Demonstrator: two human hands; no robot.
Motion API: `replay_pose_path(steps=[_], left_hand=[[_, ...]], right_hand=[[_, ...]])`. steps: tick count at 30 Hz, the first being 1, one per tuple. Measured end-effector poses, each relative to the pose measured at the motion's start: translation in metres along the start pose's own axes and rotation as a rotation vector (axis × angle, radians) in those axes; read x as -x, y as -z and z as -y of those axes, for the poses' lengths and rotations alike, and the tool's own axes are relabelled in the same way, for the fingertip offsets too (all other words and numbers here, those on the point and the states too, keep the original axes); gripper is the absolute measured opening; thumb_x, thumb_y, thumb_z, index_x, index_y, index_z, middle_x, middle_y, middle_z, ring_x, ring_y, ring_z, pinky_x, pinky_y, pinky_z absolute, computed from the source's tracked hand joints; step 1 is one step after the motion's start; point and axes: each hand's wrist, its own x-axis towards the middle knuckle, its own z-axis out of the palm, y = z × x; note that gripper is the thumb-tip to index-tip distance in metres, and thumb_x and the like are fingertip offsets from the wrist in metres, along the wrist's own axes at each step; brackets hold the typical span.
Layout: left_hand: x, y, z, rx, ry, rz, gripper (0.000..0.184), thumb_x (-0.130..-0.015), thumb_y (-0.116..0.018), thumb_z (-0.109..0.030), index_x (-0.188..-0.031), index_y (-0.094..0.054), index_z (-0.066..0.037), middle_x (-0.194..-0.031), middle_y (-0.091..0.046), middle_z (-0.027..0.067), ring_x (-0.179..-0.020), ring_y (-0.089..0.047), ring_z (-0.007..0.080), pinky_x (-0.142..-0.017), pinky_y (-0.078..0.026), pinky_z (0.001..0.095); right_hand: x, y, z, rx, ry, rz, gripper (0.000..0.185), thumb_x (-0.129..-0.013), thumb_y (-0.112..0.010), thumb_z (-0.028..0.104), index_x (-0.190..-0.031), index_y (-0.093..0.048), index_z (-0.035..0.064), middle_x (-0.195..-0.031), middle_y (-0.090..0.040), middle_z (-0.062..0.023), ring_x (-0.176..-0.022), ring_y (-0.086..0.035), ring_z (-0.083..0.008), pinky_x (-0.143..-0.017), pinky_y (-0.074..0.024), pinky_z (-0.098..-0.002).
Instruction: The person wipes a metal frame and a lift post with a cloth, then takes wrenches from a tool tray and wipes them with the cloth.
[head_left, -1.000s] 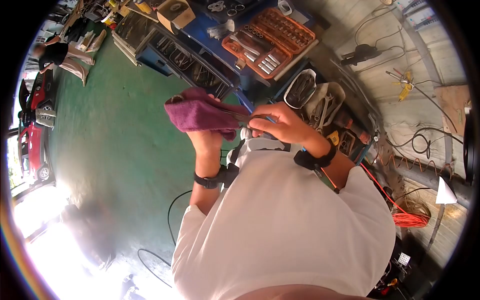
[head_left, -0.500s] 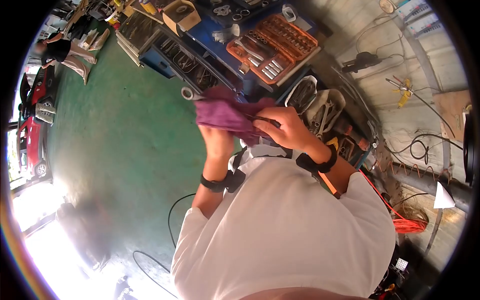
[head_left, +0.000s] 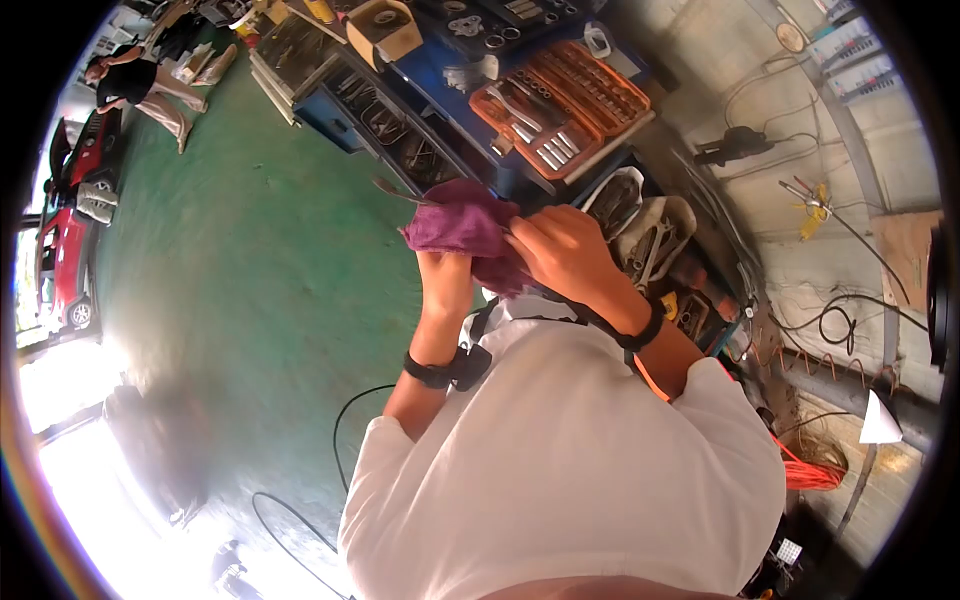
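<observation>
A purple cloth (head_left: pixel 462 220) is bunched around the middle of a wrench (head_left: pixel 400 192). One end of the wrench pokes out past the cloth's upper left edge, seen nearly edge-on. My left hand (head_left: pixel 446 282) grips the cloth from below, its fingers mostly covered by the fabric. At the cloth's right side, my right hand (head_left: pixel 568 248) is closed, apparently on the wrench's other end, which its fingers largely hide. Both hands are in front of my chest, close to the tool bench.
An orange socket set case (head_left: pixel 600 90) lies on the blue bench, beside an open drawer (head_left: pixel 400 130) of tools. Bins of wrenches (head_left: pixel 655 240) stand right of my hands. A person (head_left: pixel 140 85) stands far left, near a red car (head_left: pixel 70 250). A cable (head_left: pixel 345 420) crosses the green floor.
The protruding wrench end has turned from showing its ring to edge-on. My right hand has rolled over, showing more of its back. The view has shifted slightly.
</observation>
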Motion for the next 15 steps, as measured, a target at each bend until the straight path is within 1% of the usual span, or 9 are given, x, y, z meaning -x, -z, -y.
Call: replay_pose_path(steps=[5, 6, 7, 9, 10, 11, 13, 14, 15], left_hand=[[-0.008, 0.017, -0.011, 0.155, 0.043, -0.105, 0.031, -0.094, -0.059, -0.016, -0.121, -0.054, -0.002, -0.107, -0.062, 0.0052, -0.094, -0.062, 0.0158, -0.081, -0.053, 0.0314], [-0.007, 0.025, 0.000, 0.158, -0.021, -0.098, 0.031, -0.094, -0.059, -0.018, -0.121, -0.054, -0.002, -0.105, -0.063, 0.0060, -0.093, -0.063, 0.0174, -0.080, -0.053, 0.0324], [-0.005, 0.027, 0.002, 0.157, -0.043, -0.109, 0.031, -0.094, -0.059, -0.018, -0.121, -0.054, -0.002, -0.105, -0.063, 0.0060, -0.093, -0.063, 0.0174, -0.080, -0.053, 0.0324], [0.001, 0.027, 0.000, 0.207, 0.033, -0.060, 0.029, -0.095, -0.057, -0.018, -0.120, -0.054, -0.003, -0.103, -0.063, 0.0072, -0.093, -0.063, 0.0182, -0.080, -0.054, 0.0322], [0.006, 0.023, -0.007, 0.179, 0.110, -0.036, 0.034, -0.094, -0.059, -0.029, -0.115, -0.055, -0.003, -0.101, -0.061, 0.0040, -0.088, -0.061, 0.0133, -0.072, -0.051, 0.0273], [0.008, 0.020, -0.010, 0.177, 0.089, -0.050, 0.034, -0.094, -0.059, -0.029, -0.115, -0.055, -0.003, -0.101, -0.061, 0.0040, -0.088, -0.061, 0.0133, -0.072, -0.051, 0.0273], [0.010, 0.013, -0.013, -0.245, -0.098, 0.095, 0.031, -0.095, -0.057, -0.027, -0.115, -0.055, -0.003, -0.098, -0.062, 0.0047, -0.087, -0.062, 0.0134, -0.072, -0.051, 0.0268], [0.015, 0.009, -0.013, -0.250, -0.112, 0.080, 0.031, -0.095, -0.057, -0.027, -0.115, -0.055, -0.003, -0.098, -0.062, 0.0047, -0.087, -0.062, 0.0134, -0.072, -0.051, 0.0268], [0.021, 0.004, -0.012, -0.059, 0.064, 0.076, 0.025, -0.096, -0.054, -0.024, -0.111, -0.056, -0.003, -0.097, -0.062, 0.0044, -0.086, -0.061, 0.0143, -0.072, -0.050, 0.0273]], right_hand=[[0.015, 0.008, -0.004, -0.075, -0.059, 0.099, 0.015, -0.082, -0.070, 0.013, -0.081, -0.057, 0.0061, -0.064, -0.053, -0.0069, -0.061, -0.056, -0.0263, -0.056, -0.0451, -0.0368], [0.019, 0.001, -0.003, -0.237, -0.116, 0.067, 0.015, -0.083, -0.070, 0.014, -0.081, -0.060, 0.0040, -0.065, -0.056, -0.0087, -0.061, -0.057, -0.0293, -0.056, -0.0458, -0.0388], [0.020, -0.001, -0.001, -0.339, -0.184, 0.115, 0.016, -0.087, -0.068, 0.016, -0.084, -0.062, 0.0010, -0.070, -0.062, -0.0106, -0.064, -0.062, -0.0268, -0.057, -0.0479, -0.0362], [0.015, 0.007, 0.006, -0.831, -0.522, 0.383, 0.019, -0.090, -0.066, 0.018, -0.087, -0.064, -0.0012, -0.077, -0.067, -0.0118, -0.066, -0.065, -0.0189, -0.059, -0.0496, -0.0312], [0.012, 0.007, 0.006, -0.990, -0.637, 0.466, 0.022, -0.094, -0.063, 0.019, -0.090, -0.064, -0.0021, -0.079, -0.069, -0.0110, -0.070, -0.066, -0.0130, -0.062, -0.0510, -0.0270], [0.013, 0.002, 0.005, -0.994, -0.614, 0.478, 0.022, -0.094, -0.063, 0.019, -0.090, -0.064, -0.0021, -0.079, -0.069, -0.0110, -0.070, -0.066, -0.0130, -0.062, -0.0510, -0.0270], [0.013, -0.011, 0.001, -1.421, -0.803, 0.441, 0.022, -0.096, -0.060, 0.018, -0.094, -0.065, -0.0038, -0.080, -0.069, -0.0096, -0.071, -0.066, -0.0131, -0.064, -0.0519, -0.0262], [0.011, -0.014, 0.000, -1.435, -0.793, 0.432, 0.022, -0.097, -0.058, 0.016, -0.096, -0.065, -0.0044, -0.080, -0.069, -0.0095, -0.070, -0.066, -0.0137, -0.066, -0.0522, -0.0253], [0.007, -0.016, 0.000, -1.439, -0.780, 0.446, 0.022, -0.097, -0.058, 0.016, -0.096, -0.065, -0.0044, -0.080, -0.069, -0.0095, -0.070, -0.066, -0.0137, -0.066, -0.0522, -0.0253]])
